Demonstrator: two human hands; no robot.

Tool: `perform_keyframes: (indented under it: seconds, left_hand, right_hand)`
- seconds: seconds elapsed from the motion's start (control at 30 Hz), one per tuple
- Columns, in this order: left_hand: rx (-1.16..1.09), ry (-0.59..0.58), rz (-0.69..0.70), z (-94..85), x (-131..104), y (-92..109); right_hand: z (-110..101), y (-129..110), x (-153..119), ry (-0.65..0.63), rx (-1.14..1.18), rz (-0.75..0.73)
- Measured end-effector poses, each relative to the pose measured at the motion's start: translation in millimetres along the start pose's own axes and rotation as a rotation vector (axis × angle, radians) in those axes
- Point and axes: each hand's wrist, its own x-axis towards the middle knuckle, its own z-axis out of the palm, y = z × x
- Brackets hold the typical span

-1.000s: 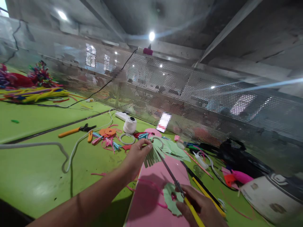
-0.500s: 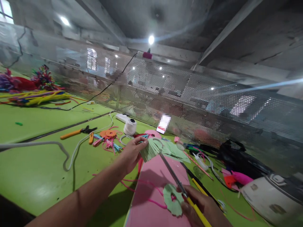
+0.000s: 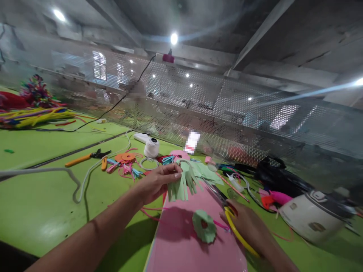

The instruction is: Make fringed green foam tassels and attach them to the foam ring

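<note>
Between thumb and fingers, my left hand [image 3: 159, 180] pinches a pale green paper [image 3: 181, 187] cut into a fringe of strips. My right hand [image 3: 246, 221] is closed around yellow-handled scissors [image 3: 241, 238]. Their metal blades point up and left, just to the right of the strips. Below the fringe, a scalloped green paper ring [image 3: 204, 227] lies over a pink sheet [image 3: 184, 249], with a pink cord running from it. More pale green paper [image 3: 210, 172] rests behind my left hand.
To the left lie orange-handled pliers [image 3: 82, 158], an orange paper piece [image 3: 124, 158], and a grey cable [image 3: 56, 172]. A white thread spool [image 3: 151, 147] and a phone [image 3: 192, 142] stand near the perforated divider [image 3: 221, 109]. A white appliance [image 3: 309, 215] sits right, beside a black bag [image 3: 269, 170].
The scissors have swung to the right, off the green strips, and my right hand has turned with them. The fringe now hangs more spread apart. The whole view has shifted slightly.
</note>
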Motion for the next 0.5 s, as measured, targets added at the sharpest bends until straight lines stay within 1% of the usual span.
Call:
perform_keyframes:
  seconds: [0.1, 0.2, 0.27, 0.3, 0.37, 0.43, 0.47, 0.5]
  left_hand:
    - [0.024, -0.045, -0.036, 1.6, -3.4, -0.6]
    - [0.044, -0.051, -0.072, 2.3, -6.3, -1.5]
    - [0.052, -0.075, -0.085, 2.9, -7.7, -1.3]
    - [0.055, -0.093, -0.089, 3.4, -8.2, -0.9]
    - [0.059, -0.131, -0.101, 4.6, -8.8, -0.4]
    - [0.054, -0.161, -0.114, 6.1, -8.7, -1.1]
    - [0.052, -0.172, -0.123, 7.0, -8.5, -2.2]
    - [0.05, -0.182, -0.134, 7.9, -8.4, -3.8]
  right_hand:
    - [2.0, 5.6, 3.5, -0.031, -0.104, 0.024]
    - [4.8, 10.9, 3.9, -0.045, -0.128, -0.018]
    - [4.5, 14.0, 3.1, -0.055, -0.144, -0.033]
    - [3.2, 15.0, 2.5, -0.054, -0.154, -0.035]
    - [-2.0, 14.5, 0.7, -0.015, -0.168, -0.021]
    - [-9.7, 8.2, -2.4, 0.058, -0.098, -0.023]
    - [-13.7, 2.3, -4.6, 0.104, 0.007, -0.046]
    - [-17.1, -5.3, -7.2, 0.12, 0.16, -0.083]
